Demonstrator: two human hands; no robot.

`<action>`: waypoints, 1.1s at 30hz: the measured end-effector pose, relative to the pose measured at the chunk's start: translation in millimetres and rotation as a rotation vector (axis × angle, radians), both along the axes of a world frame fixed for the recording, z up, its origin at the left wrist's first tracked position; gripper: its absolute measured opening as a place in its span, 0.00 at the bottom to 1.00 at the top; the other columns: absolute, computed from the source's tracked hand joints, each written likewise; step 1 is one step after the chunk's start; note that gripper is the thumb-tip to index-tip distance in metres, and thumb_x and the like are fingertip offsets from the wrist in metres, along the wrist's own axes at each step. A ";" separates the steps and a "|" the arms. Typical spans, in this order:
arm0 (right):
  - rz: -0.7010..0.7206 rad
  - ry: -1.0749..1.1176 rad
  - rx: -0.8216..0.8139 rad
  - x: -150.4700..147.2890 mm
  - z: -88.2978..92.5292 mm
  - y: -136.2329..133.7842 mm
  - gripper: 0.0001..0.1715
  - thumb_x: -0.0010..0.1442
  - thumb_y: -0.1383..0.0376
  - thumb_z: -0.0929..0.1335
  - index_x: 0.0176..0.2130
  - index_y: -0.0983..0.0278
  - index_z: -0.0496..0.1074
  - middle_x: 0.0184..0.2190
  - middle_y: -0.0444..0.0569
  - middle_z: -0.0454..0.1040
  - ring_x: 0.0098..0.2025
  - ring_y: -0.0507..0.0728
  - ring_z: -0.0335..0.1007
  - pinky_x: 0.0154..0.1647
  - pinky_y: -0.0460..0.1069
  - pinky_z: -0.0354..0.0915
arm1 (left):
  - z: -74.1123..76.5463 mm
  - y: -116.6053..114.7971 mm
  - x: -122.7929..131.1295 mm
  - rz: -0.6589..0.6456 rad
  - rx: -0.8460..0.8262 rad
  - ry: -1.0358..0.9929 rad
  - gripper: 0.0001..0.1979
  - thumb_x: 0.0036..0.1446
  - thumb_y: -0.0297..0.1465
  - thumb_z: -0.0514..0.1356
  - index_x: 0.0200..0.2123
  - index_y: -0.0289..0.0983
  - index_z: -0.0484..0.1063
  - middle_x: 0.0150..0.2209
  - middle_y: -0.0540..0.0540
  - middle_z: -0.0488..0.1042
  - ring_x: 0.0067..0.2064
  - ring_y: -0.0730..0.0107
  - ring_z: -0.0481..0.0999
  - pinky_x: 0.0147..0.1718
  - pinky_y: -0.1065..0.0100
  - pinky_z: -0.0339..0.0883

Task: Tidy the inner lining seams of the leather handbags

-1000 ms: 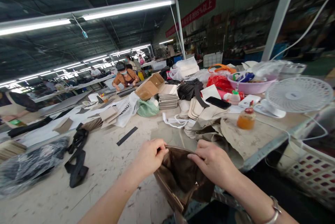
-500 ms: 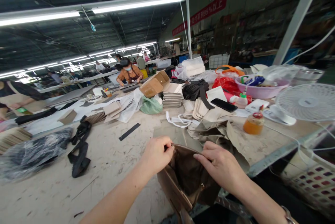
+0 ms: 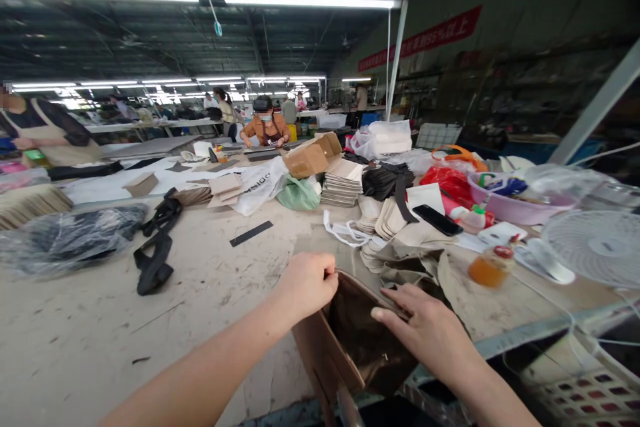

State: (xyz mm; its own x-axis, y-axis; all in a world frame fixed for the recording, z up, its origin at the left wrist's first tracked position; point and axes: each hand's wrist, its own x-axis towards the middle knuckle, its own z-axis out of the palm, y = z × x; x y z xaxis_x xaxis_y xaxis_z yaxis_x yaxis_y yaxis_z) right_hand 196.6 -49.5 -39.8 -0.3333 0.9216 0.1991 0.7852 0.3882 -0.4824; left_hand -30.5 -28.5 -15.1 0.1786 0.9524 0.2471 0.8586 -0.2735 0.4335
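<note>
A brown bag (image 3: pixel 320 360) with an open mouth and a dark, shiny brown lining hangs at the table's front edge, below my hands. My left hand (image 3: pixel 307 287) is closed on the far left corner of its rim, thumb and fingers pinched together. On the right side, my right hand (image 3: pixel 430 330) straddles the rim, the thumb inside the mouth and the fingers outside, holding it loosely. A small bit of metal glints on the lining. The bag's bottom is out of sight. Just beyond the right hand lies crumpled grey-brown material (image 3: pixel 410 267).
Stacked beige pieces (image 3: pixel 343 180), a black phone (image 3: pixel 437 219), a jar of orange liquid (image 3: pixel 490 267) and a white fan (image 3: pixel 597 247) occupy the right side. Black straps (image 3: pixel 155 260) and a plastic-wrapped bundle (image 3: pixel 75 234) lie left. A co-worker (image 3: pixel 265 124) sits across the table.
My view has levelled and turned somewhat. My right thumb and index finger have spread further apart at the rim. The left hand keeps its grip on the bag.
</note>
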 end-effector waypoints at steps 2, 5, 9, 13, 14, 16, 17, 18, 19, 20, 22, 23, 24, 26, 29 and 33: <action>0.016 -0.012 0.004 3.2 1.3 1.6 0.25 0.57 0.48 0.67 0.48 0.60 0.73 0.35 0.47 0.73 0.35 0.56 0.71 0.36 0.50 0.66 | 2.5 -1.7 0.1 0.003 -0.002 0.005 0.07 0.48 0.25 0.56 0.21 0.38 0.70 0.22 0.52 0.74 0.25 0.72 0.69 0.26 0.71 0.55; 0.117 0.013 -0.041 6.8 5.8 3.8 0.27 0.56 0.49 0.67 0.50 0.60 0.72 0.34 0.47 0.73 0.34 0.56 0.71 0.35 0.49 0.67 | 5.1 -3.0 0.2 -0.002 -0.019 0.004 0.06 0.48 0.26 0.56 0.22 0.38 0.70 0.22 0.51 0.73 0.25 0.72 0.69 0.26 0.71 0.54; 0.172 0.084 -0.077 6.9 12.4 6.4 0.22 0.59 0.51 0.66 0.48 0.59 0.73 0.31 0.45 0.72 0.34 0.55 0.70 0.35 0.48 0.66 | 5.3 -2.4 -0.1 -0.014 -0.014 -0.002 0.06 0.48 0.26 0.55 0.21 0.38 0.69 0.22 0.51 0.72 0.25 0.72 0.68 0.26 0.71 0.54; 0.159 0.011 -0.050 -3.2 22.2 8.6 0.21 0.59 0.51 0.66 0.46 0.59 0.74 0.33 0.47 0.74 0.34 0.56 0.71 0.35 0.49 0.65 | 4.6 -1.9 0.7 -0.024 0.009 0.005 0.06 0.47 0.26 0.56 0.21 0.38 0.69 0.21 0.51 0.71 0.25 0.71 0.67 0.25 0.70 0.53; 0.168 -0.023 -0.050 -7.3 25.2 9.2 0.20 0.59 0.51 0.66 0.45 0.59 0.74 0.33 0.47 0.74 0.34 0.56 0.71 0.35 0.49 0.65 | 4.6 -1.9 1.1 -0.027 0.013 0.007 0.06 0.46 0.26 0.56 0.21 0.38 0.69 0.21 0.51 0.71 0.25 0.71 0.67 0.25 0.70 0.53; 0.177 -0.100 -0.046 -16.5 30.2 10.5 0.18 0.60 0.51 0.65 0.41 0.58 0.76 0.31 0.47 0.74 0.33 0.56 0.71 0.33 0.48 0.63 | 5.1 -2.2 1.9 -0.031 0.022 0.007 0.05 0.46 0.25 0.56 0.21 0.38 0.69 0.21 0.52 0.71 0.25 0.71 0.67 0.25 0.70 0.52; 0.175 -0.143 -0.037 -20.9 31.6 11.4 0.17 0.60 0.50 0.65 0.37 0.58 0.76 0.30 0.46 0.74 0.32 0.56 0.71 0.31 0.48 0.61 | 5.4 -2.4 2.1 -0.029 0.025 0.006 0.05 0.46 0.25 0.56 0.21 0.38 0.69 0.21 0.52 0.71 0.25 0.71 0.67 0.25 0.70 0.52; 0.168 -0.185 -0.022 -24.9 32.2 12.3 0.18 0.61 0.50 0.64 0.32 0.59 0.76 0.28 0.46 0.73 0.31 0.56 0.70 0.30 0.47 0.60 | 5.6 -2.6 2.1 -0.026 0.026 0.004 0.05 0.45 0.25 0.56 0.21 0.38 0.69 0.21 0.52 0.71 0.25 0.71 0.67 0.25 0.70 0.52; 0.159 -0.224 -0.003 -28.3 31.9 13.4 0.20 0.61 0.51 0.63 0.28 0.60 0.74 0.26 0.46 0.72 0.29 0.55 0.70 0.29 0.47 0.58 | 5.7 -2.8 2.0 -0.025 0.025 0.001 0.05 0.45 0.25 0.56 0.21 0.38 0.68 0.21 0.52 0.71 0.25 0.71 0.67 0.25 0.70 0.52; 0.153 -0.256 0.017 -30.9 30.9 14.4 0.22 0.63 0.52 0.63 0.25 0.61 0.73 0.24 0.45 0.72 0.28 0.55 0.69 0.28 0.47 0.57 | 5.8 -2.9 1.7 -0.025 0.026 -0.004 0.05 0.45 0.25 0.56 0.20 0.38 0.68 0.21 0.52 0.71 0.25 0.71 0.67 0.25 0.70 0.52; 0.152 -0.300 0.049 -33.6 27.6 16.4 0.24 0.64 0.55 0.62 0.21 0.62 0.70 0.23 0.45 0.71 0.27 0.54 0.69 0.28 0.47 0.56 | 5.5 -3.2 1.1 -0.034 0.032 -0.015 0.05 0.45 0.25 0.56 0.20 0.38 0.68 0.21 0.52 0.71 0.25 0.71 0.67 0.25 0.70 0.52; 0.153 -0.313 0.061 -33.9 25.9 17.0 0.25 0.65 0.56 0.62 0.21 0.62 0.70 0.23 0.45 0.71 0.27 0.54 0.69 0.29 0.47 0.55 | 5.3 -3.2 0.9 -0.040 0.034 -0.020 0.06 0.45 0.24 0.56 0.20 0.38 0.67 0.21 0.52 0.71 0.25 0.71 0.67 0.25 0.70 0.52; 0.151 -0.321 0.072 -33.4 24.6 17.4 0.24 0.65 0.56 0.62 0.21 0.62 0.70 0.22 0.46 0.71 0.27 0.54 0.69 0.29 0.48 0.55 | 5.1 -3.2 0.8 -0.045 0.034 -0.022 0.06 0.45 0.24 0.56 0.20 0.38 0.68 0.22 0.52 0.71 0.25 0.71 0.68 0.25 0.70 0.52; 0.136 -0.330 0.088 -31.1 23.7 17.5 0.25 0.65 0.55 0.62 0.20 0.63 0.69 0.22 0.46 0.71 0.26 0.54 0.69 0.28 0.48 0.54 | 4.7 -3.0 1.1 -0.046 0.029 -0.021 0.06 0.45 0.24 0.56 0.20 0.38 0.68 0.22 0.52 0.71 0.26 0.71 0.68 0.25 0.70 0.53; 0.167 -0.289 0.003 -26.8 28.2 16.6 0.24 0.62 0.51 0.63 0.23 0.61 0.71 0.23 0.46 0.73 0.26 0.55 0.69 0.25 0.47 0.53 | 4.7 -3.0 2.1 -0.043 0.026 -0.023 0.06 0.45 0.24 0.55 0.20 0.38 0.68 0.22 0.51 0.72 0.26 0.71 0.68 0.25 0.70 0.53; 0.282 -0.162 -0.116 -28.1 38.5 16.8 0.19 0.56 0.48 0.67 0.42 0.56 0.74 0.31 0.46 0.78 0.32 0.58 0.74 0.25 0.47 0.55 | 5.8 -3.9 3.4 -0.076 0.045 -0.042 0.06 0.45 0.24 0.55 0.20 0.38 0.67 0.21 0.52 0.71 0.25 0.72 0.67 0.25 0.70 0.53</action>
